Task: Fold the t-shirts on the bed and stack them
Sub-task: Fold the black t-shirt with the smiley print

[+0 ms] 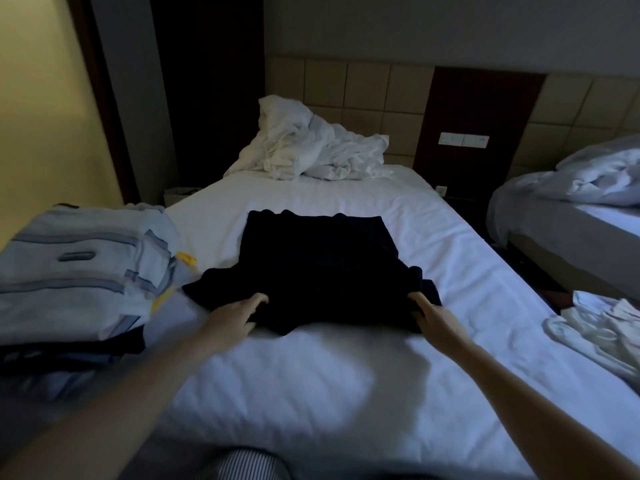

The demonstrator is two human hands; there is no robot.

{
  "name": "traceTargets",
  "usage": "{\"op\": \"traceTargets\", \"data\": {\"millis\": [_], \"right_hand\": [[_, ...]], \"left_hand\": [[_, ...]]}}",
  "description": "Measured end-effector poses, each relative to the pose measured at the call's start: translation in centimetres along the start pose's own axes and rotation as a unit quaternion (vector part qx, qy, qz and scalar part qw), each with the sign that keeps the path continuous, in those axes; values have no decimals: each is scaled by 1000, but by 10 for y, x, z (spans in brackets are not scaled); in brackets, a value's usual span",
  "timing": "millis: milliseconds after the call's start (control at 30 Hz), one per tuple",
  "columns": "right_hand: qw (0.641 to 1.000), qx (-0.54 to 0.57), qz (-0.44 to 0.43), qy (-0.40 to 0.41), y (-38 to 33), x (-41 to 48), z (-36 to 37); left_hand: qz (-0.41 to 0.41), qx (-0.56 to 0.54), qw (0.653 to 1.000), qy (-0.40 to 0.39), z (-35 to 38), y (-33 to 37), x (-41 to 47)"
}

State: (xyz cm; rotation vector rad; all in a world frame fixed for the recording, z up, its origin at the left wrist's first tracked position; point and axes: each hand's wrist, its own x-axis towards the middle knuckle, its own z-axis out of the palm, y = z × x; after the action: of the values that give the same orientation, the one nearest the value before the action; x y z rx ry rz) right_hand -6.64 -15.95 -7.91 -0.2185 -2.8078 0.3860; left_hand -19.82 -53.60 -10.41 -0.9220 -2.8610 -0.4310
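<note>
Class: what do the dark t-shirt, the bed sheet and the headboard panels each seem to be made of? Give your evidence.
Dark t-shirt: soft matte fabric, probably cotton knit; it lies limp and rumpled. Bed sheet: white woven cloth, matte, with fine creases. Headboard panels: tan padded squares, perhaps leatherette; recessed seams, faint sheen.

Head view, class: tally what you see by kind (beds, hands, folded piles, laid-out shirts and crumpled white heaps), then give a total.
Beds: 2, near bed, second bed
Hands: 2, left hand, right hand
Folded piles: 1, folded stack
Laid-out shirts: 1, dark t-shirt
Crumpled white heaps: 3
Total: 9
</note>
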Motion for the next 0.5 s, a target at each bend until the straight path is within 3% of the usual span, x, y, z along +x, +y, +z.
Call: {"op": "traceTargets", "data": {"millis": [67,200,333,400,500], "right_hand": [[1000,4,1,-7,0,-13,-1],[998,44,-46,-30,-4,-40,-1],[997,-6,-44,-69,-5,-49,-7],[998,15,-56,-16,-10,-51,-11],[983,103,-81,130,-24,-56,-23]], "left_hand": [[-10,45,995,-91,-8,1,-8],[-17,78,984,-159,-32,3,-21],[3,38,998,-46,-42,0,-42],[16,-17,1000,-2,-41,-2,-54],[40,-111,988,104,-47,9,-69]]}}
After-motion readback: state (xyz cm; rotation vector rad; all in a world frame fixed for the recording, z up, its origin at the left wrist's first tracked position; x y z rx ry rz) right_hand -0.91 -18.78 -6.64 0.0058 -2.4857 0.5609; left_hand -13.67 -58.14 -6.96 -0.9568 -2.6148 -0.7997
